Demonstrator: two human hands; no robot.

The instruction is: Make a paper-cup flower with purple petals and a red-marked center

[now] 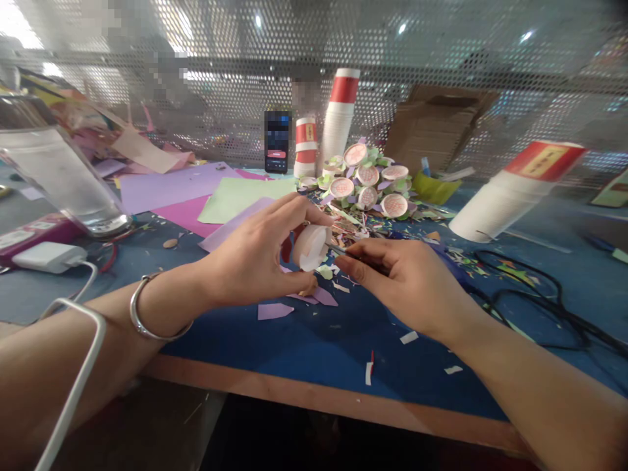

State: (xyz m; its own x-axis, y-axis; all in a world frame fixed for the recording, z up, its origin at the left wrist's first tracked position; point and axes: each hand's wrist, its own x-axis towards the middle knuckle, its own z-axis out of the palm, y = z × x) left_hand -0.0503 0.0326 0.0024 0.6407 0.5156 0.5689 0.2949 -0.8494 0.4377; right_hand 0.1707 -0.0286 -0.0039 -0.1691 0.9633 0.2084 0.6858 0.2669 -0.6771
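My left hand [260, 252] is closed around a small white paper cup [310, 247] with a red band, holding it on its side above the blue table [324, 340]. My right hand [407, 281] grips a thin metal tool [343, 250], probably scissors, whose tip meets the cup's rim. A silver bangle [147, 314] sits on my left wrist. Behind the cup lies a cluster of cut cup pieces [367, 180] arranged like flowers with green and purple paper.
Paper scraps litter the table. Coloured paper sheets [206, 196] lie at the left, beside a clear jar [63, 176] and a white charger [49, 256] with cable. Stacked cups [341, 121], a phone [277, 140], a toppled cup stack [515, 186] and black cables [534, 294] stand around. Mesh wall behind.
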